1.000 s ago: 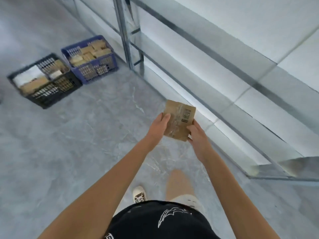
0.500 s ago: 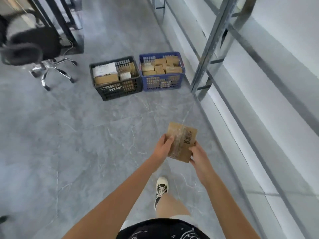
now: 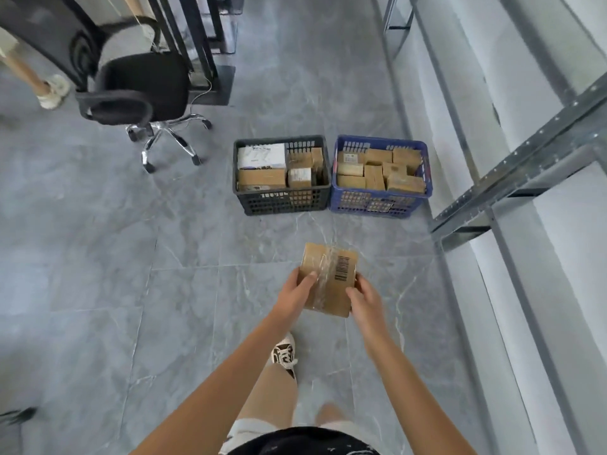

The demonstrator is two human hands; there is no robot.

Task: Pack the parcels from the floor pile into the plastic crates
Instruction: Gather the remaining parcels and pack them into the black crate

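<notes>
I hold a flat brown cardboard parcel [image 3: 331, 274] with clear tape and a barcode label in front of me, above the floor. My left hand [image 3: 295, 292] grips its left edge and my right hand [image 3: 364, 302] grips its lower right edge. Ahead on the floor stand two crates side by side. The black crate [image 3: 281, 201] on the left holds a white box and several brown parcels. The blue crate [image 3: 377, 203] on the right is packed with several brown parcels. The floor pile is out of view.
A black office chair [image 3: 141, 90] on a chrome wheeled base stands at the left rear, with a dark frame behind it. Metal shelving [image 3: 512, 178] runs along the right wall. Another person's leg and shoe [image 3: 52, 90] show at far left. Grey tiled floor lies between me and the crates.
I have walked toward the crates with the parcel in both hands; they now lie nearer and straight ahead. The chair has come fully into view.
</notes>
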